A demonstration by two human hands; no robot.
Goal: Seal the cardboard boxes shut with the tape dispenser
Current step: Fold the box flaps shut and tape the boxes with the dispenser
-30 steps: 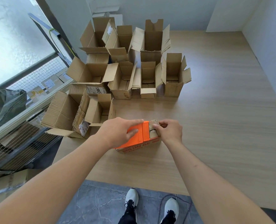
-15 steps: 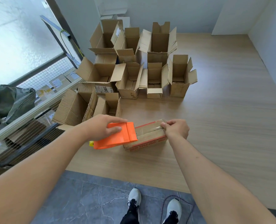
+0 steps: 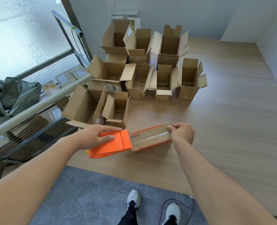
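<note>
Fingers (image 3: 172, 127) pinching box (image 3: 150, 138) end, dispenser (image 3: 110, 146) opposite

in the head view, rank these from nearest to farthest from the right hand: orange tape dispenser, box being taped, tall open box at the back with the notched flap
1. The box being taped: the right hand pinches the tape at its right end.
2. The orange tape dispenser: at the box's left end, gripped by the left hand.
3. The tall open box with the notched flap: back row, near the wall.
</note>
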